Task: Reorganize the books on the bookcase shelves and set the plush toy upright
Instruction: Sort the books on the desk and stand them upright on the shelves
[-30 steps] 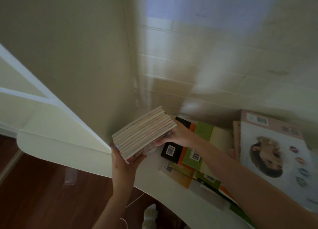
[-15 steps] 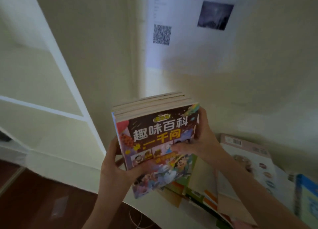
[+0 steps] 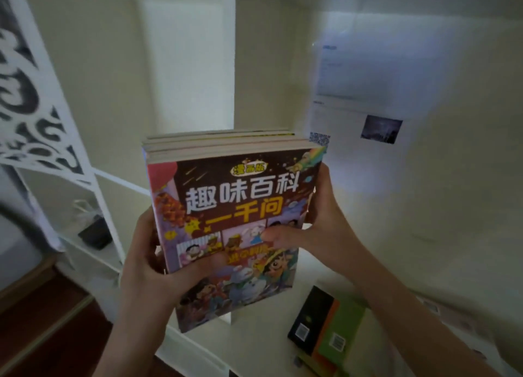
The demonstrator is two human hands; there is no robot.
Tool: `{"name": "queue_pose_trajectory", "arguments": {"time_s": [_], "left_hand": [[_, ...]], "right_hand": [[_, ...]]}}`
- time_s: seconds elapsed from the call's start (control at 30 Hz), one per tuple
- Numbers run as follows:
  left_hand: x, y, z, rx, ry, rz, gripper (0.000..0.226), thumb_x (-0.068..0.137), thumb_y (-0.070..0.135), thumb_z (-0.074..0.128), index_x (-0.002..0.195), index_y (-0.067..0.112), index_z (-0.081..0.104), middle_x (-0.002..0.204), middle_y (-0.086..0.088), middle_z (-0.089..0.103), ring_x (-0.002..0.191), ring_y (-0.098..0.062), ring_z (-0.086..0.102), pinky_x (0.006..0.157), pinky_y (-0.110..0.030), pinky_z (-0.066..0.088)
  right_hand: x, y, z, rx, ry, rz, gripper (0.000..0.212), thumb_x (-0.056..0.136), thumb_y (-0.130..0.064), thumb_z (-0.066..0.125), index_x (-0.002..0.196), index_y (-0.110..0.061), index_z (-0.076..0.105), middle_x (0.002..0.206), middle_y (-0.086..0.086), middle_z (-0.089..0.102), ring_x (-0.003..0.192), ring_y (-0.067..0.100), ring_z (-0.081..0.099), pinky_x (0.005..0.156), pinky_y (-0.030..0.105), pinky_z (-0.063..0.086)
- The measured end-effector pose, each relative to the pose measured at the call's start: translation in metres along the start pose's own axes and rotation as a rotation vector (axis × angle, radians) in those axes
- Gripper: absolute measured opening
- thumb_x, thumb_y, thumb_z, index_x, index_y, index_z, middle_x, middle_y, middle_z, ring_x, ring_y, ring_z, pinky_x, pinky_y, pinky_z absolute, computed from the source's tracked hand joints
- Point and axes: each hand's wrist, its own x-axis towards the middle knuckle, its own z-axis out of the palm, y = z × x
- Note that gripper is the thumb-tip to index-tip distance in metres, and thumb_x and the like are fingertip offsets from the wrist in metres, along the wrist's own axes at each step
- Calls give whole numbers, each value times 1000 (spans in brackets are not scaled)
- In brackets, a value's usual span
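Note:
A stack of several thin books (image 3: pixel 232 206) stands upright in the air in front of the white bookcase (image 3: pixel 229 51), its colourful cartoon cover with big Chinese letters facing me. My left hand (image 3: pixel 150 269) grips the stack's lower left edge, thumb across the cover. My right hand (image 3: pixel 319 229) clamps the right edge, thumb on the cover's middle. More books (image 3: pixel 325 323), black, orange and green, lie flat on the white shelf (image 3: pixel 254 337) below right. No plush toy is in view.
A white upright divider (image 3: pixel 229 318) rises behind the stack. A carved white side panel (image 3: pixel 42 116) stands at the left, with a small dark object (image 3: pixel 94 232) on a lower shelf there. A paper sheet (image 3: pixel 365 104) with a photo hangs on the wall at the right.
Both hands have lifted the stack off the lower shelf and turned it from lying flat to upright, cover toward me. My view has risen from the low shelf to the upper compartments.

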Motion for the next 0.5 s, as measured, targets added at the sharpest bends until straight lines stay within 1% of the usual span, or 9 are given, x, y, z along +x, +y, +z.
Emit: {"name": "queue_pose_trajectory", "arguments": {"time_s": [0.07,0.1,0.13,0.23,0.3,0.33,0.4,0.47,0.5], "left_hand": [[1,8,-12,-25,59,8,80,29,14,88,99,40,61,94,10,73,80,-12,71,58,-28,57],[1,11,-19,-46,84,10,76,29,14,85,95,42,62,91,10,73,78,-10,71,55,-25,57],[3,15,-28,-58,104,14,75,28,15,85,94,42,63,91,10,73,79,-11,71,55,-26,57],[12,20,-55,-74,124,61,90,29,24,92,113,28,60,104,-3,72,92,-26,70,69,-46,57],[26,19,-70,-91,166,72,90,33,25,91,116,24,57,108,-6,70,97,-32,68,76,-55,54],[35,17,-75,-104,188,77,86,35,25,90,115,26,58,109,-6,69,98,-34,67,77,-59,52],[59,12,-83,-134,239,89,77,38,23,89,108,31,59,107,-5,70,97,-35,67,78,-62,51],[89,5,-87,-158,275,96,74,42,17,87,109,33,59,106,-2,70,97,-31,67,79,-59,52],[105,1,-89,-149,287,110,76,42,19,86,111,34,58,106,0,70,97,-28,67,78,-54,54]], "right_hand": [[10,-7,12,27,-18,-17,92,61,21,74,132,-17,29,108,-18,64,103,5,64,73,17,53],[16,-10,19,41,-28,-25,93,61,18,76,132,-20,30,110,-14,64,105,6,63,74,18,53],[22,-13,27,57,-44,-29,93,60,15,77,132,-21,30,113,-9,63,107,9,63,76,20,54],[47,-14,53,91,-110,-28,92,63,10,79,133,-22,30,116,-2,62,112,16,61,86,32,55],[70,-12,72,120,-162,-20,87,67,5,80,133,-24,31,118,1,62,114,19,60,93,44,52],[84,-9,81,141,-182,-11,84,69,3,79,132,-25,32,118,2,62,114,18,60,94,44,52],[111,-2,96,167,-203,20,75,73,1,76,130,-28,35,116,0,63,110,11,61,90,34,54],[140,6,108,208,-217,38,68,77,-2,72,132,-25,37,119,0,63,111,13,62,90,32,54],[154,9,114,227,-217,32,64,80,-3,70,133,-21,38,120,1,62,111,13,61,90,31,53]]}}
